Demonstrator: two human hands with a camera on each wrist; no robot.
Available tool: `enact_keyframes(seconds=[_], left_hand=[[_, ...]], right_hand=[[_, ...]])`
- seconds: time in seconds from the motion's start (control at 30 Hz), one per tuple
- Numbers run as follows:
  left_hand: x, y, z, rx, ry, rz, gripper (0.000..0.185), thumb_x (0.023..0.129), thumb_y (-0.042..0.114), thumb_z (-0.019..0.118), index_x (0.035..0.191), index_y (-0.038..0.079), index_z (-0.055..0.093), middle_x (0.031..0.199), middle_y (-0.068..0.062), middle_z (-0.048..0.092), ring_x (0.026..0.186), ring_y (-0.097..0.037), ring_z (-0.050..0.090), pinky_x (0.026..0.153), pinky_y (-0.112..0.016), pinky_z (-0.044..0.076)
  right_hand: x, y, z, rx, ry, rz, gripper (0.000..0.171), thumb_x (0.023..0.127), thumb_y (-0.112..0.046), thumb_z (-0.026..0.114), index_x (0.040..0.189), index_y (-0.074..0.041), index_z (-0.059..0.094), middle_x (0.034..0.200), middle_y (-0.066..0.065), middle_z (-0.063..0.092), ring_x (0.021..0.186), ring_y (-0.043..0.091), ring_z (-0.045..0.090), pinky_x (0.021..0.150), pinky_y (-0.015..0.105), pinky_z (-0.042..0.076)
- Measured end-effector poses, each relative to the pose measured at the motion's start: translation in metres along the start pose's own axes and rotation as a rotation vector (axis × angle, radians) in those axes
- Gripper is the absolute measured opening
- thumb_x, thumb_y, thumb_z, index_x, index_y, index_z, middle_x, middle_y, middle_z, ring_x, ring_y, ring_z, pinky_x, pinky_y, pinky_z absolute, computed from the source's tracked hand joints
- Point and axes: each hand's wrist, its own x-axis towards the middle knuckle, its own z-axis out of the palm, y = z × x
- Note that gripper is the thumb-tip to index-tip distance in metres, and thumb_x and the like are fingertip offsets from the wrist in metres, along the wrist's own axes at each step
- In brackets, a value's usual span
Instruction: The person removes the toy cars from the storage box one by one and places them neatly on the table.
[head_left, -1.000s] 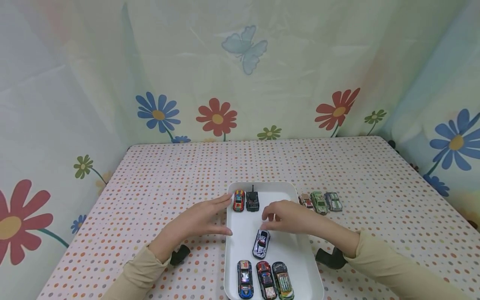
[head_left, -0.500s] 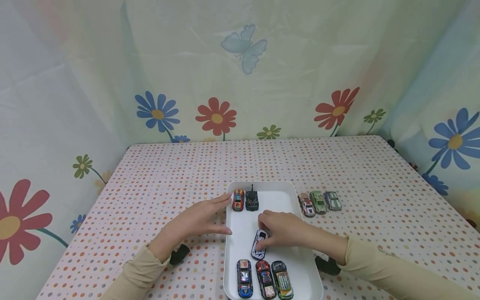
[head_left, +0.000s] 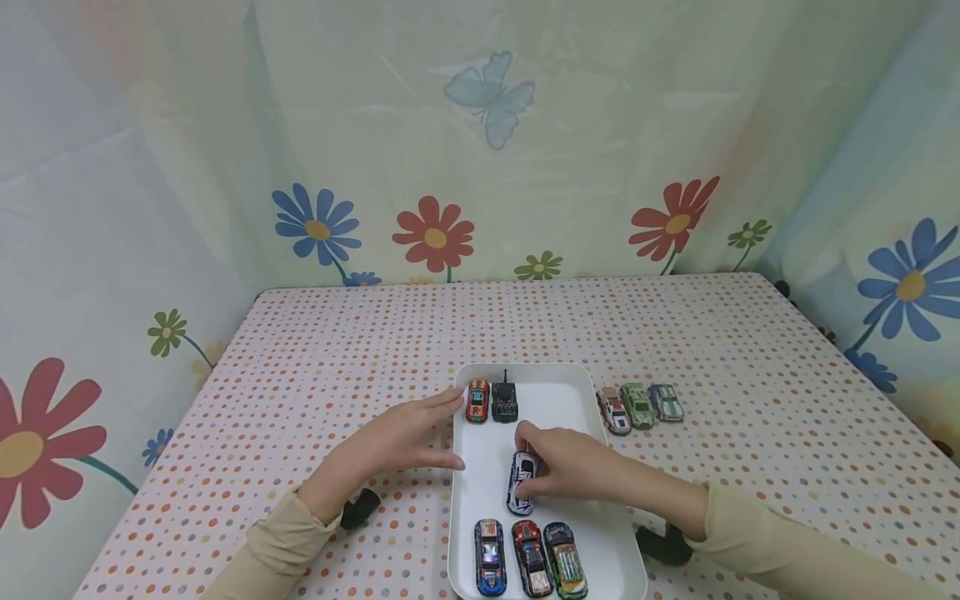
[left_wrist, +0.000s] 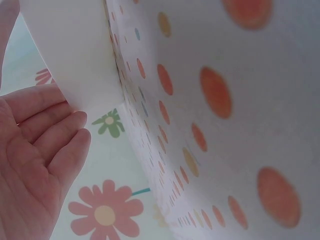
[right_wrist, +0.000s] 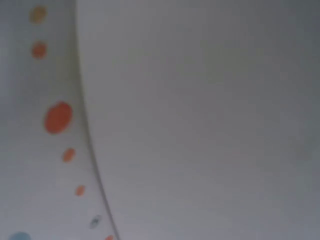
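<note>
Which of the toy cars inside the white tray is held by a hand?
The white and blue toy car mid-tray; the right hand grips it, alone between the far pair and the near row of three.

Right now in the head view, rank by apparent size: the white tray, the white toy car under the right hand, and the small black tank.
1. White tray, by far the largest.
2. White toy car, partly covered by the right hand.
3. Black tank, which lies farther from the camera, so its lead over it is unsure.

Cars (head_left: pixel 531 560) in tray (head_left: pixel 558 377) (three (head_left: pixel 640 406) outside, right).
</note>
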Motion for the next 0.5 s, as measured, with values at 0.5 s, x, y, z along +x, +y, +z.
enact_keyframes(seconds=[0.5], left_hand=[[0.001, 0.000, 0.001, 0.012, -0.001, 0.006, 0.092, 0.077, 0.062, 0.060, 0.143, 0.002, 0.037, 0.150, -0.011, 0.026, 0.132, -0.024, 0.031, 0.103, -0.037, 0.034]], right_hand=[[-0.012, 0.020, -0.014, 0.395, 0.036, 0.018, 0.027, 0.086, -0.013, 0.069, 0.106, -0.011, 0.051, 0.084, 0.001, 0.055, 0.070, 0.012, 0.063, 0.057, 0.027, 0.053]])
